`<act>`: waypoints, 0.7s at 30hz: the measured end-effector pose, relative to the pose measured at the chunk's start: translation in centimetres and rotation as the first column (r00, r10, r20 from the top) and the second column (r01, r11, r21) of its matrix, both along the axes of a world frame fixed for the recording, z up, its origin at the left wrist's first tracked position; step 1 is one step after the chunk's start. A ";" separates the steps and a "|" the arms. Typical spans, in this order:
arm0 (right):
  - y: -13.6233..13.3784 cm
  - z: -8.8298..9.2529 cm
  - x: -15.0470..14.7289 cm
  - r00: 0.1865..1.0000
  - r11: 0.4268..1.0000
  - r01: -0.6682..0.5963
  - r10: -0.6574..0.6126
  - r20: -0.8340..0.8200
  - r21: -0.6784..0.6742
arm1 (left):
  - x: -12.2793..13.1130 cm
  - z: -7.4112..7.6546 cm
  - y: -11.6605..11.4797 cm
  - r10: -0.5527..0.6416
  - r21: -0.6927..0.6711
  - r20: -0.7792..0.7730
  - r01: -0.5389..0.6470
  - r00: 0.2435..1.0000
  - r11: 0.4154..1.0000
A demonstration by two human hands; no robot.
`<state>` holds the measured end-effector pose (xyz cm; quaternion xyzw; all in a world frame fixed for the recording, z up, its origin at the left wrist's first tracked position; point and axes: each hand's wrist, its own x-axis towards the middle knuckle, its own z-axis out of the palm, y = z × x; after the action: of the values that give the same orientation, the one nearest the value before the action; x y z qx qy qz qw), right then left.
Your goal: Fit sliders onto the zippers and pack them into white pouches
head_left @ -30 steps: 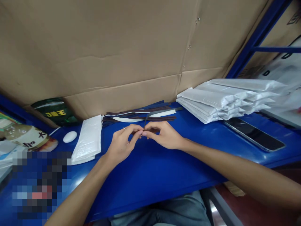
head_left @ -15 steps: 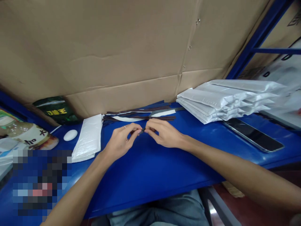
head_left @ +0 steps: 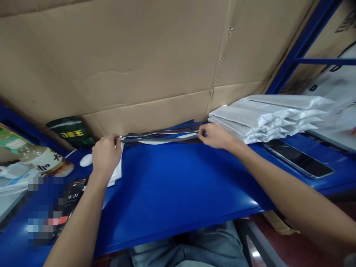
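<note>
A grey strip (head_left: 155, 140) stretches between my two hands, over a pile of dark and white strips (head_left: 167, 130) at the back of the blue table. My left hand (head_left: 108, 154) is closed on the strip's left end, above a white padded envelope (head_left: 118, 171) that it partly covers. At the other end, my right hand (head_left: 214, 135) pinches the strip, just left of the stacked white envelopes. Some of the fingertips are hard to make out.
Stacked white envelopes (head_left: 261, 116) stand at the back right beside a phone (head_left: 302, 157). At left are a bottle (head_left: 47, 159), a green pouch (head_left: 71, 131), a white round object (head_left: 86, 160) and a partly blurred device (head_left: 73, 196). Cardboard (head_left: 139, 66) rises behind the blue table (head_left: 167, 193).
My hands have moved apart from the middle, the left one leftward over the padded envelope, the right one rightward and back. The grey strip is now stretched out between them.
</note>
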<state>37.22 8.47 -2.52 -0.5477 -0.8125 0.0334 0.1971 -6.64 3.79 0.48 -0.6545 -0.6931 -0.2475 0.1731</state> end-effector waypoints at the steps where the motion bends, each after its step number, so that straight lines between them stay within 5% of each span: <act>1: -0.3 -0.1 -0.6 0.999 0.999 -0.031 0.030 -0.040 -0.020 | 0.9 -0.2 -0.2 -0.044 0.029 -0.017 0.044 0.999 0.999; 4: -1.7 -0.3 -2.7 0.969 0.984 -0.173 0.165 -0.184 -0.032 | 4.3 -0.8 -1.3 -0.234 0.056 -0.014 0.235 0.972 0.970; 9: -4.7 -0.9 -6.5 0.850 0.932 -0.354 0.283 -0.445 -0.083 | 9.5 -1.9 -3.8 -0.500 -0.215 0.157 0.523 0.852 0.825; 16: -6.7 -1.5 -9.0 0.784 0.896 -0.442 0.370 -0.499 -0.031 | 11.3 -2.9 -5.0 -0.591 -0.353 0.072 0.575 0.803 0.738; 21: -7.0 -1.6 -9.4 0.787 0.885 -0.462 0.381 -0.485 -0.054 | 12.3 -2.2 -5.5 -0.545 -0.401 -0.024 0.491 0.838 0.773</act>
<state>27.80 1.44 -4.14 -0.3424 -0.8380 0.2747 0.3242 5.64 -1.72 -1.69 -0.8564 -0.5062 -0.1007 0.0160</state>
